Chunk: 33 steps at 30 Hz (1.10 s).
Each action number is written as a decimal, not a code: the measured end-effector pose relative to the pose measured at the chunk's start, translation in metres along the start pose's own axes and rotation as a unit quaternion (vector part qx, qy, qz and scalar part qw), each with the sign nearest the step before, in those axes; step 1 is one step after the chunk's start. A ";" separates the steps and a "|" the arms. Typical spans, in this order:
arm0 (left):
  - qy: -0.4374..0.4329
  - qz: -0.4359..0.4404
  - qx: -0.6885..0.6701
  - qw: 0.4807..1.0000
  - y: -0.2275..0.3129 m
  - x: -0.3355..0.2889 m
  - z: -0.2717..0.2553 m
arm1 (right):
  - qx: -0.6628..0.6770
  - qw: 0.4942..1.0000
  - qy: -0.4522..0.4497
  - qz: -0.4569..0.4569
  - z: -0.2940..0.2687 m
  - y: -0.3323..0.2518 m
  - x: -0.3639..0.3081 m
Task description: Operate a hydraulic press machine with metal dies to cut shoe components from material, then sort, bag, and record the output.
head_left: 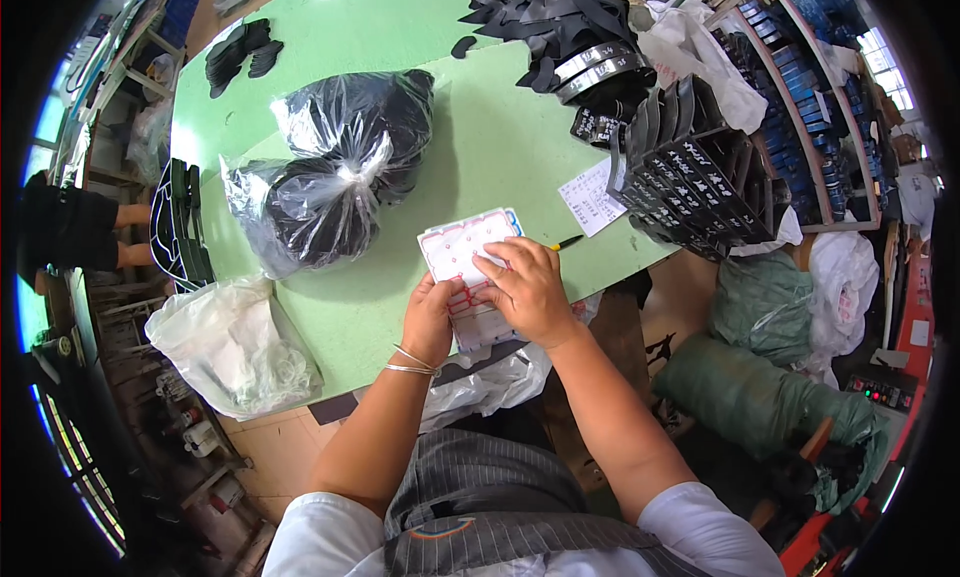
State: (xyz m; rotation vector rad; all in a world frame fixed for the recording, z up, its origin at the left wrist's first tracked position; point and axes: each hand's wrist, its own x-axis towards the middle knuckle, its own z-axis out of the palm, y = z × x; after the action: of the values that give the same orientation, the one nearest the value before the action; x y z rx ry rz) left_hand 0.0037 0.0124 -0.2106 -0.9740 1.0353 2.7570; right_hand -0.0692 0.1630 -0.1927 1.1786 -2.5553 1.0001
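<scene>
A small stack of white label sheets (470, 239) with red outlines is held over the table's near edge. My left hand (430, 322) grips its left side, the thumb lying on top. From the right, my right hand (527, 287) is closed on the stack, with its fingers across the upper sheet and hiding part of it. Beyond the hands lies a knotted clear plastic bag (355, 147) full of black pieces. A yellow-tipped pen (567, 244) and a handwritten paper (592, 199) lie to the right of my right hand.
On the green table (490, 127) stand a black rack (690, 182) with white markings and a heap of black cut pieces (560, 17). A crumpled clear bag (235, 342) hangs over the left edge. Green wrapped bundles (740, 392) fill the floor at right. Another person (75, 227) stands at left.
</scene>
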 end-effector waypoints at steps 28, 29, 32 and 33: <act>0.072 -0.035 0.054 0.995 -0.010 0.000 0.009 | 0.041 0.997 0.059 -0.013 0.014 0.002 -0.017; 0.071 -0.039 0.051 0.995 -0.008 -0.001 0.014 | 0.037 0.997 0.067 -0.017 0.012 0.001 -0.017; 0.060 -0.036 0.080 0.994 -0.008 -0.012 0.017 | 0.002 0.998 0.067 -0.017 0.008 0.002 -0.028; 0.053 -0.043 0.083 0.994 -0.008 -0.010 0.016 | -0.008 0.996 0.082 -0.023 0.017 0.005 -0.033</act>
State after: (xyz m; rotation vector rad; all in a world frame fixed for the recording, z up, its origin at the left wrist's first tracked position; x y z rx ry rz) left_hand 0.0048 0.0296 -0.2000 -1.1202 1.1857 2.5270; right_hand -0.0478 0.1747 -0.2212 1.0988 -2.3943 1.0194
